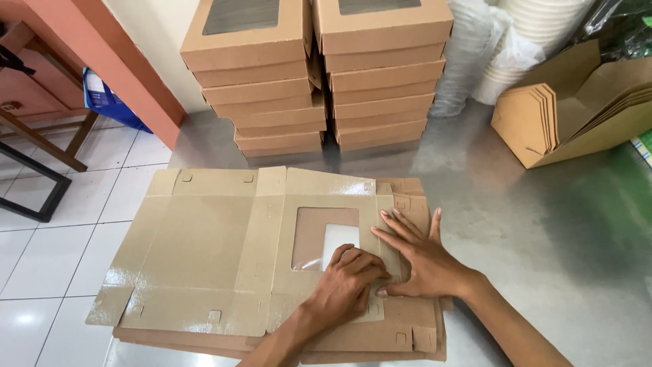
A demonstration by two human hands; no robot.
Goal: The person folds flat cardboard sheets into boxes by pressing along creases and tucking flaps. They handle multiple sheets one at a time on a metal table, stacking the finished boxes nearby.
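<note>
I see a steel table (543, 224) beside white floor tiles (41, 251). On a flat cardboard sheet (204, 251), my left hand (346, 285) curls, fingertips pressing; my right hand (421, 255) lies spread flat.

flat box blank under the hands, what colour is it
Plain kraft brown with a clear window, the flat box blank shows best in the head view.

Unfolded brown cardboard box blank (204, 251) under my hands, glossy side up, clear window cut-out, lying flat atop a stack of blanks (380, 340)
</note>
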